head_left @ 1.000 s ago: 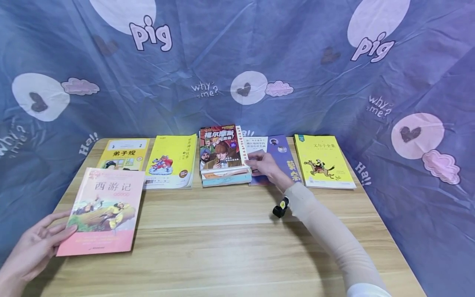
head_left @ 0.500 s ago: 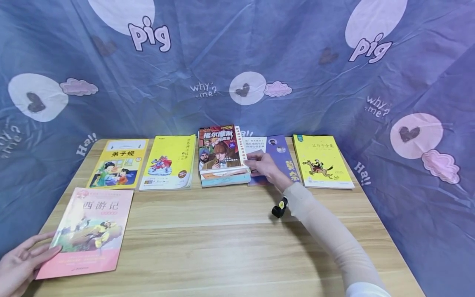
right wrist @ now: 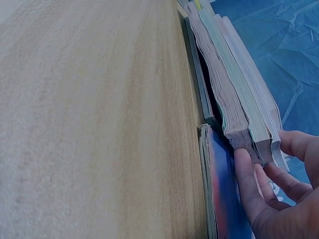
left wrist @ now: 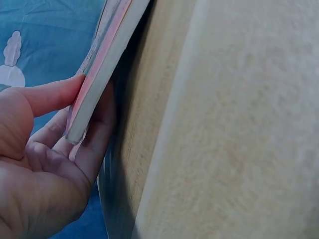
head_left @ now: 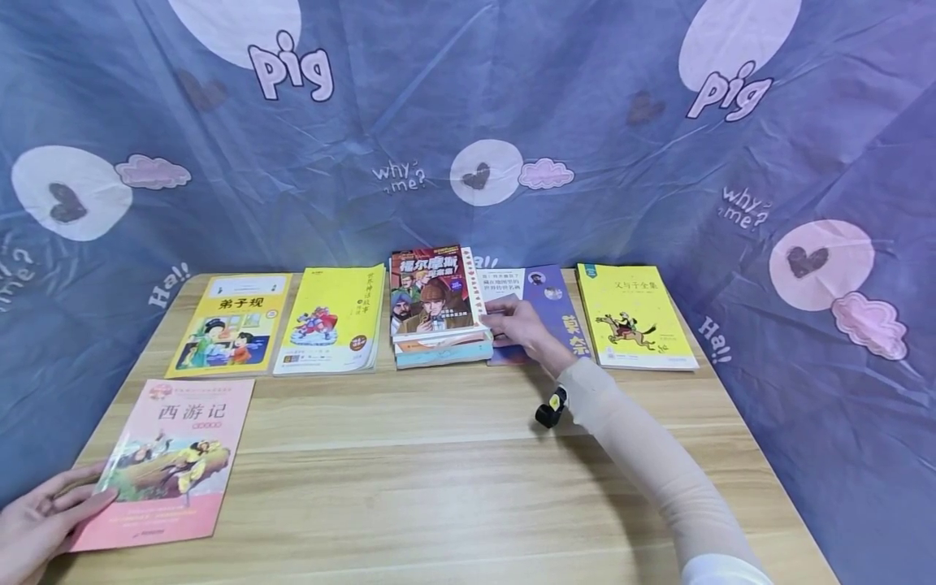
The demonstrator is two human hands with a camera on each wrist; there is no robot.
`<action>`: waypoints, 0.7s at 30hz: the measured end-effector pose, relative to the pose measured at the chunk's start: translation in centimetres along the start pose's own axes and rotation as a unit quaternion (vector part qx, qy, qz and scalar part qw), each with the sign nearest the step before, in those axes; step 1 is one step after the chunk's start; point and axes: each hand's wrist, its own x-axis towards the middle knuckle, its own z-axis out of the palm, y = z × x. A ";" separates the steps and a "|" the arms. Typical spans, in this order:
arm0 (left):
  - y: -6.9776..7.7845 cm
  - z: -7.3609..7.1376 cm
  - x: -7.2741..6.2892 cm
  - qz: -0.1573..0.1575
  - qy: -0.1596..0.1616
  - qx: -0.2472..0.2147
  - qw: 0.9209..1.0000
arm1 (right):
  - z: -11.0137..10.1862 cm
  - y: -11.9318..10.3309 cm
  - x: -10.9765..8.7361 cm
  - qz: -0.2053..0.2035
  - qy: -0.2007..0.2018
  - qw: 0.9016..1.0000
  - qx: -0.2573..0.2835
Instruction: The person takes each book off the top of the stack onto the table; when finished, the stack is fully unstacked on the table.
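My left hand (head_left: pixel 45 513) grips a pink book (head_left: pixel 162 465) by its lower left edge, thumb on the cover and fingers beneath. The left wrist view shows the book's page edges tilted close over the wooden table. At the back middle stands a stack of books with a red detective comic (head_left: pixel 431 296) on top. My right hand (head_left: pixel 528 331) holds the stack's right side. In the right wrist view its fingers (right wrist: pixel 294 186) lie against the corners of the upper books (right wrist: pixel 224 99), and a dark gap separates these from the lower book (right wrist: pixel 203 94).
Along the table's (head_left: pixel 439 471) back edge lie a yellow-and-white book (head_left: pixel 227 329), a yellow book (head_left: pixel 332 317), a purple book (head_left: pixel 559 313) partly under a pale book (head_left: pixel 500 282), and another yellow book (head_left: pixel 636 317). Blue printed fabric (head_left: pixel 351 97) hangs behind and at both sides.
My left hand has drawn the pink book down and left, toward the table's near left, uncovering the yellow-and-white book. The right hand has stayed at the stack.
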 end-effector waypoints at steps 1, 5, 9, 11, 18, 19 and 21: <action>-0.1 0.0 0.2 0.005 0.010 0.017 1.000 | 0.0 0.0 0.0 0.001 0.001 1.000 0.000; 0.0 0.1 0.8 0.019 0.050 0.092 0.994 | 0.1 0.0 0.0 0.002 0.003 1.000 -0.001; 0.1 0.2 1.1 0.001 0.078 0.155 0.985 | 0.2 0.0 0.0 0.003 -0.001 1.000 -0.001; 0.1 0.1 1.2 0.004 0.082 0.172 0.982 | 0.2 0.0 -0.1 0.005 -0.001 1.000 0.001; 2.1 0.0 0.4 0.071 0.079 0.168 0.980 | 0.2 -0.2 -0.3 0.009 0.000 1.000 0.002; 3.1 0.3 -0.2 0.082 0.076 0.170 0.979 | 0.2 -0.3 -0.3 0.008 0.000 1.000 0.002; 5.3 0.9 -1.5 0.105 0.065 0.163 0.979 | 0.2 -0.3 -0.2 0.007 0.000 1.000 0.003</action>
